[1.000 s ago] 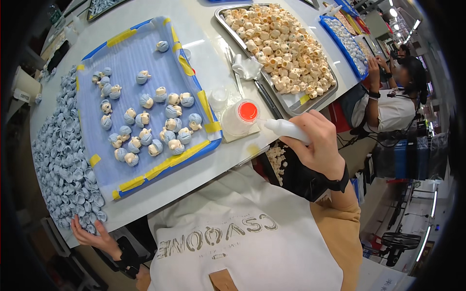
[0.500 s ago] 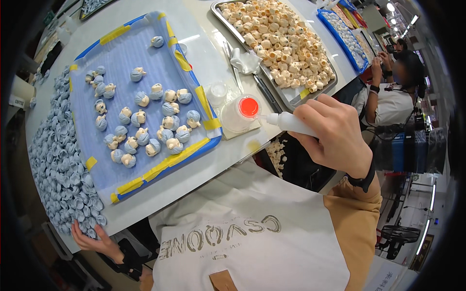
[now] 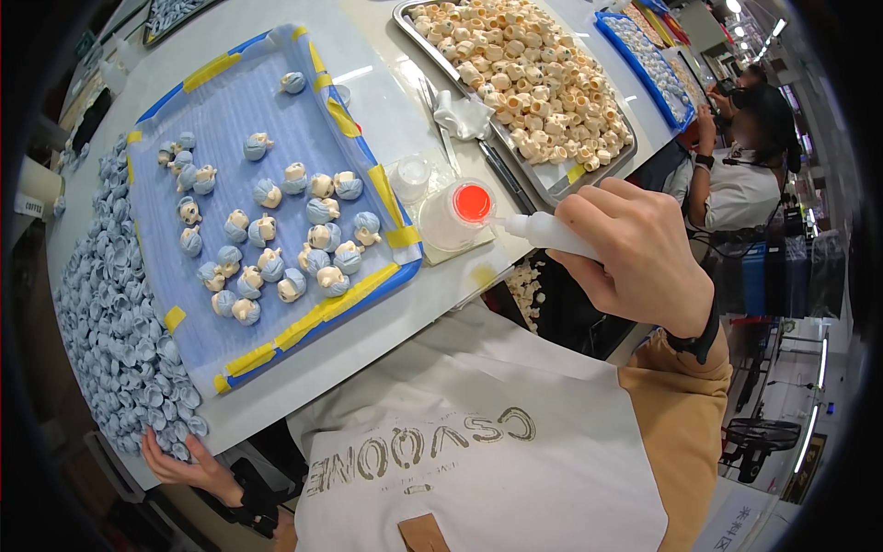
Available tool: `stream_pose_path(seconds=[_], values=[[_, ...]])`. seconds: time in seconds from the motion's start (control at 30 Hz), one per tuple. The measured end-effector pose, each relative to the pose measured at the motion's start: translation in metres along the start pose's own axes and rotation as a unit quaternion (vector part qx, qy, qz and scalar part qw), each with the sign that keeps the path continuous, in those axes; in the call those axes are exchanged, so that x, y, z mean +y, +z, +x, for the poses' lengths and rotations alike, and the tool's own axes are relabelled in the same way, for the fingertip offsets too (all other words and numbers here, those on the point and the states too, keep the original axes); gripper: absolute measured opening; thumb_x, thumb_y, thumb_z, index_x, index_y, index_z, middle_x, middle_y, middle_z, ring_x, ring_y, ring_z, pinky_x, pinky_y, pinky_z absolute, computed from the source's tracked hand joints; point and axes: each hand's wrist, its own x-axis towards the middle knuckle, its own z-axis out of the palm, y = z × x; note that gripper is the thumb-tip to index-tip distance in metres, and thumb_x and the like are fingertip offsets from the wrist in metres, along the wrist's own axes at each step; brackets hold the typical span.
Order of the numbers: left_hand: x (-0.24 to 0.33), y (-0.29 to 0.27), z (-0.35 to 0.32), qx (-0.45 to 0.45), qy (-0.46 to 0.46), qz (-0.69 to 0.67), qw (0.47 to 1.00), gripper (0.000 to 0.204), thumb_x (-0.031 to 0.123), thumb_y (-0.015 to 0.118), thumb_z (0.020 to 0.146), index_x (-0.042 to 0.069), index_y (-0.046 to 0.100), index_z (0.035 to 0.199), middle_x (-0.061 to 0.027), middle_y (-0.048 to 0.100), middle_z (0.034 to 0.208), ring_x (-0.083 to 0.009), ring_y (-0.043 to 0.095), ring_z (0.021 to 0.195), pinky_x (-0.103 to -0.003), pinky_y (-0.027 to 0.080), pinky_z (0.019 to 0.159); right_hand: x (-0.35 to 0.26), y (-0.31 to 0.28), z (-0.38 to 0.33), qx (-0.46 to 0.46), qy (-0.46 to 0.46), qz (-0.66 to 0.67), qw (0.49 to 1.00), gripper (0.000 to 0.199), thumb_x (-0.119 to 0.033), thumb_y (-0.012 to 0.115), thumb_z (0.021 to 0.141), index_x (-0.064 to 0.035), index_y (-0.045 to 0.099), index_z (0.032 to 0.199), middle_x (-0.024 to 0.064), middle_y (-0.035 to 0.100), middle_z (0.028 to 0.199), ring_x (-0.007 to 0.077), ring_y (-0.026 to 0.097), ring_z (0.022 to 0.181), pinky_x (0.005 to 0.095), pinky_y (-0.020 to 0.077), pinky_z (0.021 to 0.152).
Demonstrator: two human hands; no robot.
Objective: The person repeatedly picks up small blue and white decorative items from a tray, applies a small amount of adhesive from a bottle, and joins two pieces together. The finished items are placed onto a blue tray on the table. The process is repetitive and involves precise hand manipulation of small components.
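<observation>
My right hand (image 3: 639,248) is wrapped round a white squeeze bottle (image 3: 552,233). Its thin nozzle points left, at the side of a clear jar (image 3: 443,225) with a bright red round top (image 3: 473,202). At the lower left, my left hand (image 3: 190,469) touches the near edge of a big heap of light-blue shell-like pieces (image 3: 138,340), thumb and fingers apart. No piece shows between them. Between the hands lies a blue-lined tray (image 3: 198,285) with yellow tape, bearing several small cream doll heads (image 3: 262,228) with blue hair pieces.
A metal tray (image 3: 554,196) full of hollow cream pieces (image 3: 524,74) stands at the back. Beside it are tweezers (image 3: 441,129), a dark pen-like tool (image 3: 506,175) and a small clear cup (image 3: 409,175). Another person (image 3: 750,166) sits at the far right near a blue tray (image 3: 644,69).
The view has shifted slightly. My left hand has moved a little right and down along the heap's edge, its thumb lower. My right hand keeps the squeeze bottle at the jar.
</observation>
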Motion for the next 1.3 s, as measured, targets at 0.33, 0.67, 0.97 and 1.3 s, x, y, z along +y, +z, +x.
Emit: stream_pose_path(seconds=[0.33, 0.67, 0.97, 1.3], values=[[-0.0011, 0.0006, 0.0004, 0.003, 0.006, -0.002, 1.0, 0.056, 0.043, 0.047, 0.086, 0.0, 0.047, 0.122, -0.0167, 0.045, 0.125, -0.0321, 0.038, 0.119, -0.045, 0.024, 0.099, -0.0003, 0.0005, -0.0002, -0.006, 0.008, 0.013, 1.0, 0.022, -0.012, 0.069, 0.063, -0.0053, 0.053, 0.076, 0.0073, 0.055, 0.068, 0.0251, 0.052, 0.06, 0.0349, 0.0407, 0.05], [0.0015, 0.0, -0.0003, -0.003, -0.009, -0.004, 1.0, 0.057, 0.043, 0.047, 0.086, -0.002, 0.047, 0.121, -0.0172, 0.045, 0.124, -0.0326, 0.037, 0.118, -0.045, 0.024, 0.099, -0.0011, 0.0001, 0.0002, -0.007, 0.01, 0.016, 1.0, 0.023, -0.013, 0.07, 0.063, -0.0051, 0.052, 0.075, 0.0074, 0.054, 0.068, 0.0256, 0.052, 0.06, 0.0353, 0.04, 0.05], [-0.0004, 0.0002, -0.0001, -0.001, -0.003, -0.002, 1.0, 0.057, 0.043, 0.047, 0.086, -0.002, 0.047, 0.12, -0.0174, 0.046, 0.124, -0.0331, 0.038, 0.117, -0.046, 0.026, 0.097, 0.0006, -0.0001, -0.0006, -0.022, 0.013, 0.018, 1.0, 0.023, -0.012, 0.07, 0.063, -0.0045, 0.051, 0.076, 0.0081, 0.054, 0.068, 0.0263, 0.053, 0.061, 0.0358, 0.0408, 0.052], [-0.0008, -0.0001, 0.0006, 0.0, -0.001, -0.002, 1.0, 0.056, 0.042, 0.048, 0.085, -0.002, 0.047, 0.12, -0.0174, 0.046, 0.124, -0.033, 0.038, 0.117, -0.045, 0.025, 0.098, 0.0001, 0.0001, 0.0001, -0.021, 0.014, 0.021, 0.999, 0.024, -0.012, 0.07, 0.063, -0.0047, 0.051, 0.076, 0.008, 0.053, 0.068, 0.0263, 0.052, 0.061, 0.0359, 0.0408, 0.052]])
